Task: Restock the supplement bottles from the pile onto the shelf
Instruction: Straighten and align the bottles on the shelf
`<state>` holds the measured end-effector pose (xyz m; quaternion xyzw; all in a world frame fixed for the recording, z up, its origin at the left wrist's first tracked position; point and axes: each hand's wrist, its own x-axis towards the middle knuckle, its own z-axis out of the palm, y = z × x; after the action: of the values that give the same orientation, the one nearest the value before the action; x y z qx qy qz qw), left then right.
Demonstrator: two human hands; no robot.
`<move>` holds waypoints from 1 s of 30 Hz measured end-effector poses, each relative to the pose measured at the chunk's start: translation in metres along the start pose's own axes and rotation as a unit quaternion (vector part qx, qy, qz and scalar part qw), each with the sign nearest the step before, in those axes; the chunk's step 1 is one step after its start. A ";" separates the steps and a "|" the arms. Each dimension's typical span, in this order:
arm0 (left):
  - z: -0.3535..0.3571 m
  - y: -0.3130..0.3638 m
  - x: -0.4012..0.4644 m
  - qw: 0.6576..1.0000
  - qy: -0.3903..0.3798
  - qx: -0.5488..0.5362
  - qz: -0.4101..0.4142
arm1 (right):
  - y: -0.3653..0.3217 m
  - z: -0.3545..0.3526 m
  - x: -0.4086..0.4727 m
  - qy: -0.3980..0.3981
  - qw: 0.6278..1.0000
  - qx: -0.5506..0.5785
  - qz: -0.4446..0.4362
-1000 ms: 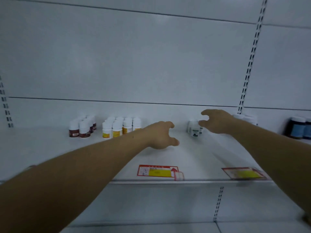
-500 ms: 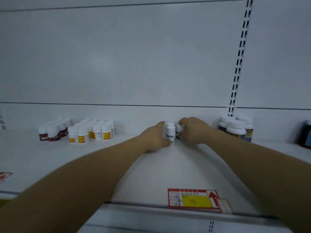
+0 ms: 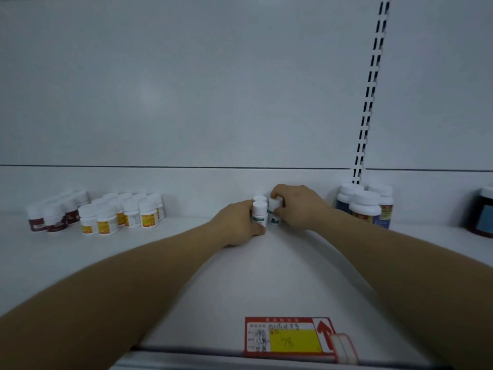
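Left hand [image 3: 237, 225]: reaches in from the near left across the shelf [image 3: 186, 289], fingers curled round the left side of a white bottle [image 3: 259, 213] with a green-marked label; thumb tip at the bottle's base. The bottle stands upright on the shelf, near the back edge, about midway along it.

Right hand [image 3: 298, 206]: reaches in from the near right, fingers curled over the cap and side of a second white bottle [image 3: 274, 212], which stands upright, touching the first on its right.

Price tag [image 3: 285, 335]: red frame, yellow panel, red arrow; lies at the front edge of the shelf, nearest the camera, slightly right of centre. Print too blurred to read.

Third white bottle [image 3: 260, 198]: only the cap shows, just behind the first, close to the back wall [image 3: 186, 89].

Yellow-label bottles [image 3: 125, 212]: white, in a tight cluster near the back edge, left of the hands and well apart from them.

Dark red bottles [image 3: 53, 212]: white caps, clustered just left of the yellow-label group, toward the back left corner.

Blue-label bottles [image 3: 365, 206]: larger, white caps, grouped at the back edge right of the right hand, below a slotted upright [image 3: 370, 89] on the wall.

Dark jar [image 3: 482, 212]: at the right edge of the view, partly cut off.
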<state>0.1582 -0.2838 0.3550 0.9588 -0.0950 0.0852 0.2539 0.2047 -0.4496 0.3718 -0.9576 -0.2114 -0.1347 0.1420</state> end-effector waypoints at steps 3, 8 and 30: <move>-0.001 0.001 -0.001 1.000 -0.014 -0.001 -0.004 | -0.003 0.000 0.000 -0.021 1.000 -0.018 0.001; -0.024 0.009 -0.010 0.999 -0.019 0.043 0.014 | -0.014 -0.027 -0.005 -0.021 0.999 -0.044 0.002; 0.051 0.149 0.001 0.985 -0.079 -0.153 0.022 | 0.139 -0.107 -0.074 -0.035 0.994 -0.047 0.088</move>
<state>0.1312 -0.4369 0.3814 0.9099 -0.1482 -0.0007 0.3874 0.1808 -0.6325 0.4172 -0.9823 -0.1243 -0.0974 0.1010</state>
